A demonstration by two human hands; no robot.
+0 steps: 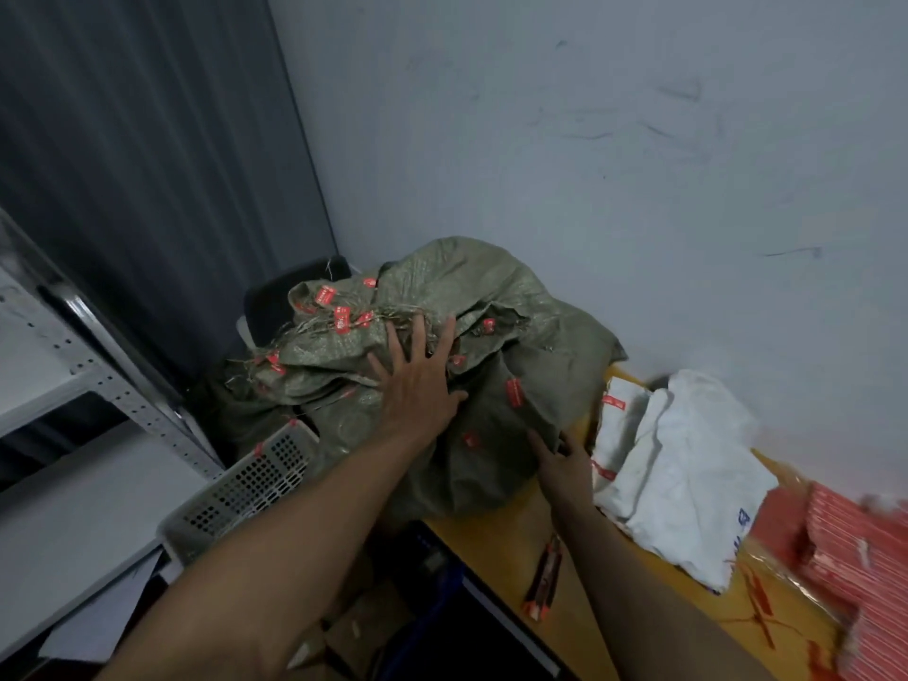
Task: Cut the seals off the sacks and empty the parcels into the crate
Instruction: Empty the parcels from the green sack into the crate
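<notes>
The heap of green sacks [491, 297] looks limp and probably emptied, the left hand [417, 385] spread flat on its top, the right hand [560, 464] pinching a fold at its lower right edge, while white sacks [688, 484] just right of it may remain.
</notes>
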